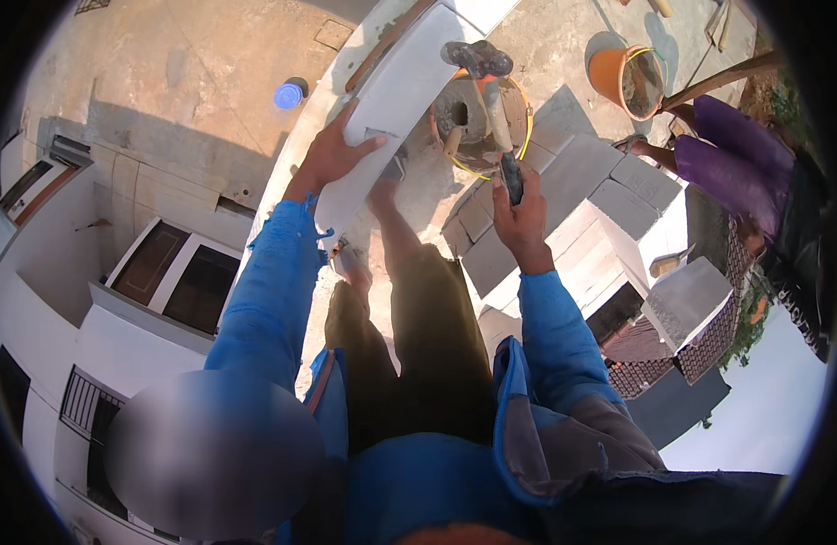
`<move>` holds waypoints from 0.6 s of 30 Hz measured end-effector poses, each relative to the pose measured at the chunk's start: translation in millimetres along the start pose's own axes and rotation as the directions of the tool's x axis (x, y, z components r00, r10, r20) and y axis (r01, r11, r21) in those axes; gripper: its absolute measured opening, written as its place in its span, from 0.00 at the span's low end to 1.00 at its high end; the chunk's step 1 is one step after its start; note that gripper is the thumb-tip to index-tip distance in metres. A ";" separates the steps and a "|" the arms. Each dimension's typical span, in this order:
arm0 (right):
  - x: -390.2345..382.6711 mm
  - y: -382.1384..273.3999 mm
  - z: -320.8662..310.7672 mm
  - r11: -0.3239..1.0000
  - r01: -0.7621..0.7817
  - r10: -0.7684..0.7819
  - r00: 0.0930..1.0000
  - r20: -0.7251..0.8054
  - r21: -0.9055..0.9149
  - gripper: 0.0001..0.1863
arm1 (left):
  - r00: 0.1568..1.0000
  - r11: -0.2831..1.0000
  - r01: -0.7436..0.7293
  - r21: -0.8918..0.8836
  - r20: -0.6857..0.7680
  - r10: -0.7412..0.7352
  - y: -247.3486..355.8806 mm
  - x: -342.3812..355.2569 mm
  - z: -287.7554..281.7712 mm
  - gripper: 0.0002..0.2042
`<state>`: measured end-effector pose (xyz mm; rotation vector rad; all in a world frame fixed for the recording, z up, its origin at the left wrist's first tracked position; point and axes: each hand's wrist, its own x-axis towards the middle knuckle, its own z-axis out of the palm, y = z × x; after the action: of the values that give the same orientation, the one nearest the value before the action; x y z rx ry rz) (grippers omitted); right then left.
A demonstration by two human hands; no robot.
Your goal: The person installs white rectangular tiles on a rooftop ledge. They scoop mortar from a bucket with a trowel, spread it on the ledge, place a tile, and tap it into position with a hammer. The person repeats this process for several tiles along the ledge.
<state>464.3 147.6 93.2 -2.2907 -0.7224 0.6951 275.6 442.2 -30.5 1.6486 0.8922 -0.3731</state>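
My left hand [332,154] lies against the left edge of a pale grey-white building block [405,86], with thumb and index finger spread apart. Its other fingers are partly hidden. My right hand [524,213] is wrapped round the black grip of a mallet [497,113]. The mallet's dark, mortar-smeared head [477,59] is at the upper end, over the block's right side. Below the mallet stands an orange bucket [524,100] with a yellow handle, holding grey mortar and partly covered by the tool.
Grey blocks [577,177] are stacked to the right of my legs. Another orange bucket [607,80] is tilted at upper right, near a person in purple [732,150]. A blue container [288,95] stands on the concrete ground. A white building [155,336] fills the left.
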 end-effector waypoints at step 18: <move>-160.8 -20.8 175.9 0.979 0.053 0.016 0.942 0.336 -0.197 0.22 | 0.996 0.993 -0.050 0.110 -0.073 0.059 -214.1 -207.3 0.8 0.42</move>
<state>232.5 128.6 37.1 -2.3696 -1.0122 1.0644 -15.1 377.5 -41.0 1.7938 0.8947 -0.3274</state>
